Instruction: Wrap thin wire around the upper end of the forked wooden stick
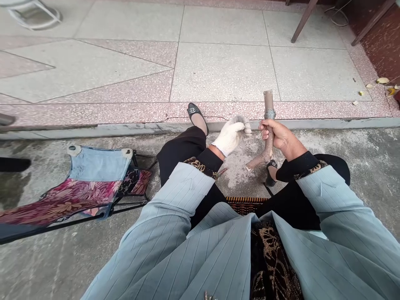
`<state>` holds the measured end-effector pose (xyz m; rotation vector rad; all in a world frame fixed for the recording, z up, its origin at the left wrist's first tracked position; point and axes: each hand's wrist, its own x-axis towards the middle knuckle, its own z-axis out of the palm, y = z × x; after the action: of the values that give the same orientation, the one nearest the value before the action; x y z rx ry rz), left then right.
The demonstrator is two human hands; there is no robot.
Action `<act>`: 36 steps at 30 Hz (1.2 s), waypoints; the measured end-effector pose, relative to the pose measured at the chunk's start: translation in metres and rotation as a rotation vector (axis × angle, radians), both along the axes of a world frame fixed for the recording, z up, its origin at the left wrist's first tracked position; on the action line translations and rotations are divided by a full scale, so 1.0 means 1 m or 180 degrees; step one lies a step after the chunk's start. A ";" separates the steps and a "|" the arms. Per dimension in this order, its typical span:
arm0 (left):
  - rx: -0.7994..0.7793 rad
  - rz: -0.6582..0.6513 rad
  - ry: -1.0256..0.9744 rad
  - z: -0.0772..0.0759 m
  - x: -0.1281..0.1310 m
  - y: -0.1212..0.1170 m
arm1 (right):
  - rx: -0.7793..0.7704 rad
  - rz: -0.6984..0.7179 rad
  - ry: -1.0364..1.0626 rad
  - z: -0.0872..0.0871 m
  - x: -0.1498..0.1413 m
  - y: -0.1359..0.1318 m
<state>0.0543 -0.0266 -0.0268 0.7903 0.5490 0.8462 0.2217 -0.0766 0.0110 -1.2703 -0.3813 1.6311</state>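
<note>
A bent wooden stick (268,143) stands roughly upright in front of me, its lower end angled off to the left. Grey-green wire or twine (270,113) is wound round its upper part. My right hand (278,134), bare, is closed around the stick just below the winding. A thin strand seems to show by its fingertips. To the left, my left hand (233,135) wears a white knitted glove, and its fingers are curled in a pinch. Whatever they hold is too small to make out. The left hand is apart from the stick.
A folding chair (96,166) with denim and floral cloth stands at my left. Ahead runs the low step edge (140,127) of a tiled floor, with my left shoe (193,109) on it. Furniture legs (303,23) stand at the back right, and a white stool base (37,18) at the back left.
</note>
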 end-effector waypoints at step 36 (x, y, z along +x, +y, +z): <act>0.1060 -0.0107 0.0723 0.004 -0.007 0.006 | -0.0168 -0.0213 -0.0073 0.007 0.023 0.005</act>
<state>0.0474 -0.0209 -0.0227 1.2073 0.6006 0.8326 0.2449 -0.0714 0.0184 -1.3284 -0.3083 1.5803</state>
